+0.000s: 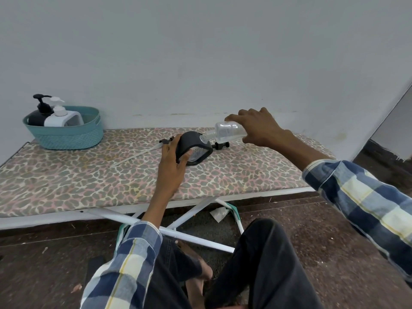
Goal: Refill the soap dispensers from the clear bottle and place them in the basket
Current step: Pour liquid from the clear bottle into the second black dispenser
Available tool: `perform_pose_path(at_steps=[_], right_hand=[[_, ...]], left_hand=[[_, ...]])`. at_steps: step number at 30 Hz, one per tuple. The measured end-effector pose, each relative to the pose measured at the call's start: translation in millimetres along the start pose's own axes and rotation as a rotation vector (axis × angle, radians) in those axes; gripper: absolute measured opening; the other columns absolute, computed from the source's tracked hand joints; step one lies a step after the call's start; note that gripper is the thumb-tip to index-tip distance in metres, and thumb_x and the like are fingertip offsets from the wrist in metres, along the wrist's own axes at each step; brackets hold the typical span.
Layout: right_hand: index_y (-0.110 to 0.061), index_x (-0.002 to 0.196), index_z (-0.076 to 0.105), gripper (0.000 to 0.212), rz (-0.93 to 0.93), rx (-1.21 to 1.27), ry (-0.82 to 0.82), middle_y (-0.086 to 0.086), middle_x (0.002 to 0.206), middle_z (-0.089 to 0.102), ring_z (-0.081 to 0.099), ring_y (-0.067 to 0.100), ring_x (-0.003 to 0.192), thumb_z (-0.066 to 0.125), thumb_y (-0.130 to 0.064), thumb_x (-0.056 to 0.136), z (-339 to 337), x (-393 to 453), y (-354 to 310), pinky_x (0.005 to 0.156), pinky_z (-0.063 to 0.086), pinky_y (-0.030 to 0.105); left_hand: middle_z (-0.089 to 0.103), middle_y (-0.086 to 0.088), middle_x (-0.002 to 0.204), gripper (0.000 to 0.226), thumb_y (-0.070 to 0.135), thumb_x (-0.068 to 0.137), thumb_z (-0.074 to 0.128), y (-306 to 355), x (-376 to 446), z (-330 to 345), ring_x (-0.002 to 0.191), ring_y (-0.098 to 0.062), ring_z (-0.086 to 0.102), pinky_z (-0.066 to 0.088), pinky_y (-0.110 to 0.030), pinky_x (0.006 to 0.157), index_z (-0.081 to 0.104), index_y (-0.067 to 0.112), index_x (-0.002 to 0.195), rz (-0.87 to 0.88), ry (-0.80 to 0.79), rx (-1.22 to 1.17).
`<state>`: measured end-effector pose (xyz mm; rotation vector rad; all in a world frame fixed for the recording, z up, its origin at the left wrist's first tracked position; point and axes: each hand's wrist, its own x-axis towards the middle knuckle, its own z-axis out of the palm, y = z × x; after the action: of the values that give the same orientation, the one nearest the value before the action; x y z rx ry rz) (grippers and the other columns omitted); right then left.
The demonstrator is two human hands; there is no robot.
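My left hand (172, 162) grips a black soap dispenser (193, 146) with a clear window, standing uncapped on the leopard-print board (66, 181). My right hand (258, 127) holds the clear bottle (225, 132) tipped sideways, its mouth over the dispenser's opening. The black pump head with its long white tube (138, 155) lies on the board to the left of the dispenser. At the far left stands a teal basket (69, 136) holding a black dispenser (40, 113) and a white dispenser (63, 117).
A small black cap piece (221, 145) lies just behind the dispenser. The board sits low against a grey wall, on white crossed legs (185, 216). My knees in dark trousers are below its front edge. A crumpled white scrap (218, 214) lies on the floor.
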<state>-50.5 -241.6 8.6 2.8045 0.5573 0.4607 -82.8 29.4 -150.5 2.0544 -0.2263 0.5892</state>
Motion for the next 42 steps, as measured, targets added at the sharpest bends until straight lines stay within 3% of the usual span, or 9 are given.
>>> perform_pose_path(at_steps=[14,29,42], right_hand=[[-0.040,0.156,0.042,0.083,-0.004,-0.011,0.014,0.001,0.129,0.063,0.061,0.028,0.112,0.081,-0.017,0.086,-1.4,0.2,0.2,0.093,0.040,0.043],[-0.039,0.157,0.042,0.081,0.005,-0.003,0.013,0.002,0.131,0.063,0.061,0.029,0.115,0.081,-0.018,0.088,-5.9,-0.1,-4.4,0.097,0.041,0.045],[-0.037,0.157,0.043,0.082,0.021,0.012,0.007,0.004,0.133,0.062,0.061,0.031,0.119,0.083,-0.018,0.088,-7.6,-2.9,-10.1,0.101,0.041,0.049]], left_hand=[[0.039,-0.009,0.151,0.061,0.047,0.111,0.051,0.2,0.1,0.9,0.118,-0.013,0.051,0.052,-0.027,0.091,0.031,0.030,0.166,-0.003,0.015,0.006],[0.039,-0.009,0.153,0.062,0.048,0.110,0.051,2.1,-0.5,0.0,0.130,-0.024,0.055,0.053,-0.030,0.097,0.031,0.031,0.166,-0.039,0.000,-0.050],[0.039,-0.008,0.154,0.062,0.049,0.110,0.051,7.4,-1.4,-2.0,0.134,-0.022,0.051,0.048,-0.024,0.099,0.030,0.029,0.166,-0.061,-0.016,-0.056]])
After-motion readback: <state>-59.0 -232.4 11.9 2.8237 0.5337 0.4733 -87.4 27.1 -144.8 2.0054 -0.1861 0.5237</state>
